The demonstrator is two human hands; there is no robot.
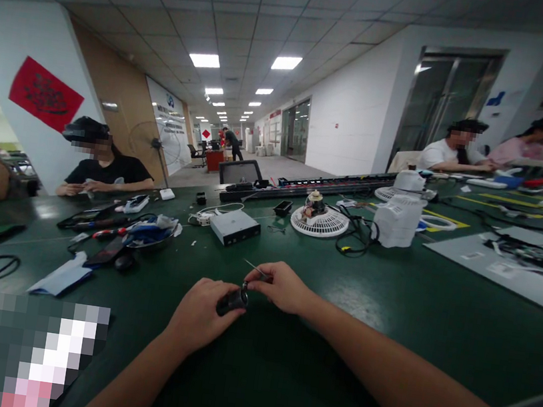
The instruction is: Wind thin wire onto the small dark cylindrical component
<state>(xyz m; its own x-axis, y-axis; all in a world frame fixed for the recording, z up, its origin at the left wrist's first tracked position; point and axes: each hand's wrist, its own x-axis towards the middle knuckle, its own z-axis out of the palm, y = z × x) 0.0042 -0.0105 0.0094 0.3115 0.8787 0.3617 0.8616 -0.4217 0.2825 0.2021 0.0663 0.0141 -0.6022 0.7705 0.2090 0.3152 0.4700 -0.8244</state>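
Observation:
My left hand (202, 311) is wrapped round a short black cylinder (231, 302), its round open end facing right. My right hand (284, 287) is closed in a pinch just right of that end. A thin metal rod (255, 268), like a slim screwdriver shaft, sticks out to the upper left from between its fingers. Beneath my right fingertips a small dark piece (245, 285) meets the cylinder's rim; whether it is fixed to the cylinder I cannot tell. Both hands are just above the green table (319, 365), nearly touching each other.
Beyond my hands lie a grey box-shaped drive (235, 227), a small black tray (283, 208), a white fan grille with motor (318, 218) and a white housing (397, 221). Left are a bowl of tools (151, 234) and a folded cloth (62, 275). A co-worker (105, 166) sits far left.

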